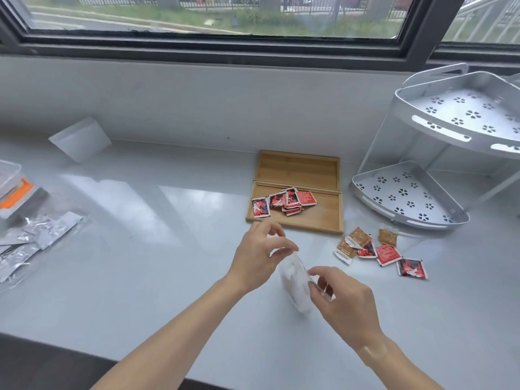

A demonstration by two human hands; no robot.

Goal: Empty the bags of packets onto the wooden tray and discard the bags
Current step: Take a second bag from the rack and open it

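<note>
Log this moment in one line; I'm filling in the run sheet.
hands: left and right hold clear bag | wooden tray: red packets inside | loose packets on counter right of tray

Likely a home kitchen, white counter (168, 220) under a window (213, 18), perforated metal corner rack (439, 142)

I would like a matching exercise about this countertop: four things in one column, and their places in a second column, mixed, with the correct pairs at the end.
Things:
1. clear bag
2. pile of red packets
3. loose packets
4. metal corner rack

Places:
A. on the counter, right of the wooden tray, in front of the rack
B. in the tray's near compartment
C. held between the left hand and right hand
D. far right, by the wall

Pairs: 1-C, 2-B, 3-A, 4-D
</note>
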